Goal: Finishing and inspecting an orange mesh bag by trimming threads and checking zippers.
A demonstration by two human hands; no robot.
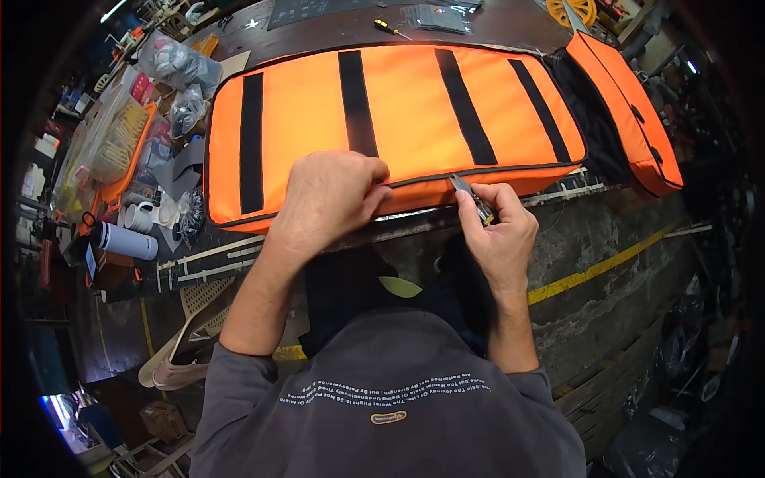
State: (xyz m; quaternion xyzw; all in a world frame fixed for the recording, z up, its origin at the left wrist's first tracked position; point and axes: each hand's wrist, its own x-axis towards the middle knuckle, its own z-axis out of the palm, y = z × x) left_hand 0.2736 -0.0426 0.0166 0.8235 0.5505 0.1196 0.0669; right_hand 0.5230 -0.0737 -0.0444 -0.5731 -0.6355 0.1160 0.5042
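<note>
Four straight black fabric strips (466,107) cross the top of one large rectangular bright-orange fabric bag (410,103) with black piping, lying on a dark brown workbench (514,32). Two bare hands are apart at the bag's near edge. The left hand (328,195) has its fingers curled there; I cannot tell whether they pinch anything. The right hand (508,225) is clamped on one pair of small metal snips (478,204), tips at the piping. Right of the bag is one narrow orange panel (625,115) with two black fittings. Beyond the bag lies one yellow-and-black screwdriver (386,29); left of it stand a white ceramic mug (139,217) and a pale cylindrical bottle (127,240). Nearer than the bag, a yellow line (602,272) crosses the worn grey floor (594,311).
</note>
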